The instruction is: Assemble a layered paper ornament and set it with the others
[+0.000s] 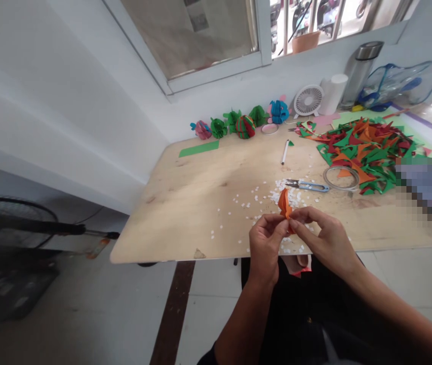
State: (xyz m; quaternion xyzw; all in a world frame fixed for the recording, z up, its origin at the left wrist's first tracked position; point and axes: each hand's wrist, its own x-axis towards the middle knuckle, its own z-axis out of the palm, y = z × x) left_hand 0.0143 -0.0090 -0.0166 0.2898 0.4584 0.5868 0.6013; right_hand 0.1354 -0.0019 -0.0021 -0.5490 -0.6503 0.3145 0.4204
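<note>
Between both hands, above the table's front edge, is a folded orange paper piece (284, 203). The fingertips of my left hand (267, 243) pinch it from the left. From the right, my right hand (324, 235) pinches it with thumb and forefinger. Its lower end is partly hidden by the fingers. Tiny white paper bits (276, 195) lie scattered around and beneath the hands. Just beyond them rest blue-handled thread snips (309, 185), and a roll of clear tape (341, 178) lies to their right.
A heap of red, green and orange paper pieces (367, 147) covers the table's right side. Folded paper ornaments (245, 126) line the wall beside a small white fan (309, 100) and a bottle (360, 76). A marker (285, 152) and green strip (199, 149) lie nearer.
</note>
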